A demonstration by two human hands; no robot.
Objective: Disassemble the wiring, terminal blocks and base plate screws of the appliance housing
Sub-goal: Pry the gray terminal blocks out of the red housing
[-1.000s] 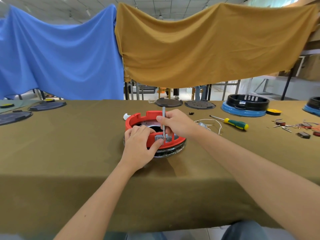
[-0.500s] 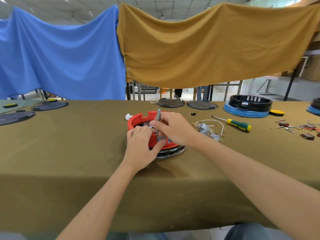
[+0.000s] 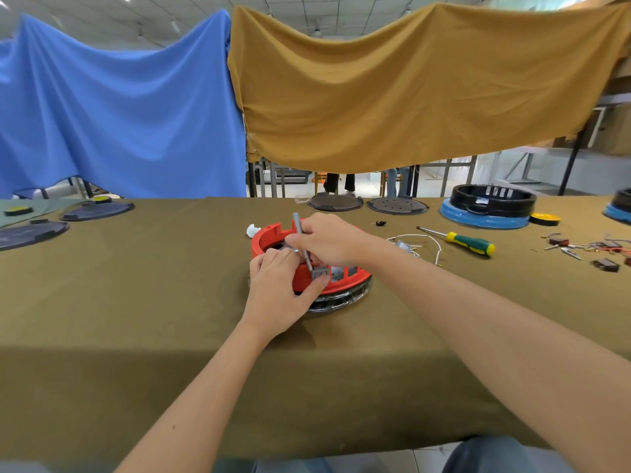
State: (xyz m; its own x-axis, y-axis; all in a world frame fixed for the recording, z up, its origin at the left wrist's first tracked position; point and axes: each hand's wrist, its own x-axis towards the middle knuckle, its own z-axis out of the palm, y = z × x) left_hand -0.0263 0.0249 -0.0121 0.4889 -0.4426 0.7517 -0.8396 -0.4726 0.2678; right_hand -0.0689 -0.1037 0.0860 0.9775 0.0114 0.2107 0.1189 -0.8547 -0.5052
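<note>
The right hand (image 3: 327, 238) has its grip clamped around a slim grey metal tool shaft (image 3: 302, 242), fingers curled about its middle; the shaft leans with its top end poking up past the knuckles and its lower end down at a small grey terminal block (image 3: 320, 273) set on the near rim of the round red plastic appliance housing (image 3: 345, 278). The left hand (image 3: 278, 288) rests on that same near rim, fingers curled over the red wall and its grip pinched on the housing, the thumb lying just below the grey block. Whether the tool tip is seated in the block cannot be told. The housing sits on a dark ribbed ring base (image 3: 336, 300), near the middle of the tabletop (image 3: 136, 319), which is draped in an olive-brown cloth.

Just beside the housing on the right lies a loose bundle of white wires (image 3: 421, 241) with a small grey part among them. Beyond that lies a green-and-yellow-handled screwdriver (image 3: 469, 243), and further right a scatter of small dark parts and coloured leads (image 3: 590, 249). At the far edge sit two flat dark round plates (image 3: 367, 203) and a black round housing on a blue base (image 3: 490, 206). Dark discs (image 3: 65, 218) lie at the far left. A blue cloth (image 3: 119, 107) and a mustard cloth (image 3: 409, 87) hang behind.
</note>
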